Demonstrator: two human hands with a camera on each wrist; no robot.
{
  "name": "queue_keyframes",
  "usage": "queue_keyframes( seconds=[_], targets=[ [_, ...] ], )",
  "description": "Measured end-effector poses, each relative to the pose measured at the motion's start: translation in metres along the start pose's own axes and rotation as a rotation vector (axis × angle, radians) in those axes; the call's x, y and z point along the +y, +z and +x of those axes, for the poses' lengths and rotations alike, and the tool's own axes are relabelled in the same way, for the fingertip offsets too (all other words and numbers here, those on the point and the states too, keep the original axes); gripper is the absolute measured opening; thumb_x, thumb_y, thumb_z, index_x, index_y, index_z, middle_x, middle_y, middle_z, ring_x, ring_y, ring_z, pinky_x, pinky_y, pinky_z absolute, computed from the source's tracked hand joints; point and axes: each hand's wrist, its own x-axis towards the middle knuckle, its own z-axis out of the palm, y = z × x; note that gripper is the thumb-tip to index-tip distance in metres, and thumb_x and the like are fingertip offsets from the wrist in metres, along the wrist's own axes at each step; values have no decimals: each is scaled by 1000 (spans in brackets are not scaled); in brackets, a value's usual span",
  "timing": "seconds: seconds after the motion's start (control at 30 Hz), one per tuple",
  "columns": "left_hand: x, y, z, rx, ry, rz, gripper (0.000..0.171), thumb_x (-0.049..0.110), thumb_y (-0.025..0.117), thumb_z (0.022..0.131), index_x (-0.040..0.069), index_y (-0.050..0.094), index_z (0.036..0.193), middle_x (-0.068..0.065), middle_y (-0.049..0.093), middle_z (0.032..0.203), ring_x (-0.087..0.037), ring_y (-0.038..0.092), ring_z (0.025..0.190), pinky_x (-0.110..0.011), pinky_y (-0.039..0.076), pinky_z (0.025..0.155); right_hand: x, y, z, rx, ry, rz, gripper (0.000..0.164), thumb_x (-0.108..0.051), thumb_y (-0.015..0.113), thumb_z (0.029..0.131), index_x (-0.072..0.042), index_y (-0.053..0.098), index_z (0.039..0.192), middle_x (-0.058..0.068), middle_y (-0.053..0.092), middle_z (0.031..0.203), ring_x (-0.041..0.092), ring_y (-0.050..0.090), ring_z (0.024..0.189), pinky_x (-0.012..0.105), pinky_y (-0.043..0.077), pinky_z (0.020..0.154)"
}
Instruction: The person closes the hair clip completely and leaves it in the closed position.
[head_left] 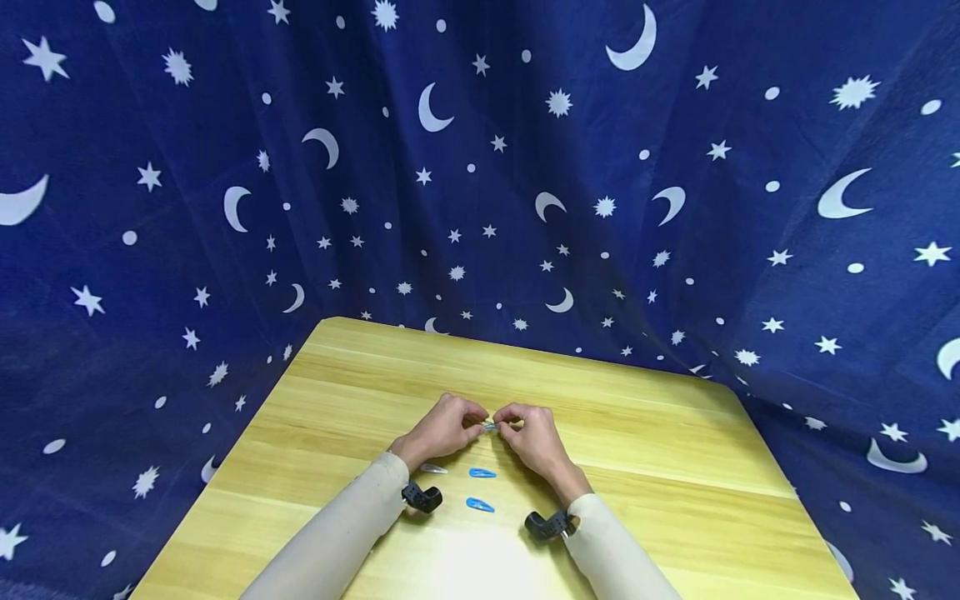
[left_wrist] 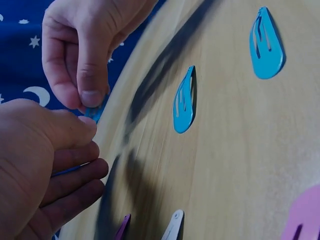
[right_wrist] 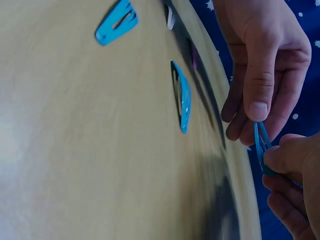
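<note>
Both hands meet over the wooden table around a blue snap hair clip (right_wrist: 260,146). In the right wrist view the clip's two parts stand spread apart. My left hand (head_left: 447,427) pinches one end between thumb and fingers. At the other end, my right hand (head_left: 534,437) grips the clip with thumb and forefinger. Fingers cover much of the clip in the left wrist view. Closer to me than the hands lie two more blue hair clips, one nearer the hands (head_left: 482,472) and one farther from them (head_left: 480,505).
A whitish hair clip (head_left: 433,469) lies beneath the left forearm. The left wrist view also shows a purple clip (left_wrist: 123,229) and part of a pink clip (left_wrist: 304,217). Behind the table (head_left: 637,400) hangs a dark blue curtain (head_left: 510,183) with moons and stars.
</note>
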Motion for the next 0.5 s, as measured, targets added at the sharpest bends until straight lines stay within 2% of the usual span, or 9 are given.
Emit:
queue_keyframes(
  seconds=[0.27, 0.5],
  targets=[
    [0, -3, -4, -14, 25, -11, 23, 13, 76, 103, 3, 81, 122, -6, 85, 108, -14, 80, 98, -31, 64, 89, -3, -1, 0, 12, 3, 6, 14, 1, 84, 91, -13, 84, 92, -5, 82, 89, 13, 77, 88, 38, 65, 81],
    [1, -3, -5, 3, 29, -2, 17, 14, 75, 103, 7, 84, 115, -1, 84, 101, -7, 77, 91, -26, 62, 84, -4, -2, 1, 15, -31, 7, 10, -2, 84, 93, -12, 85, 94, -5, 82, 89, 13, 78, 89, 37, 65, 81]
  ],
)
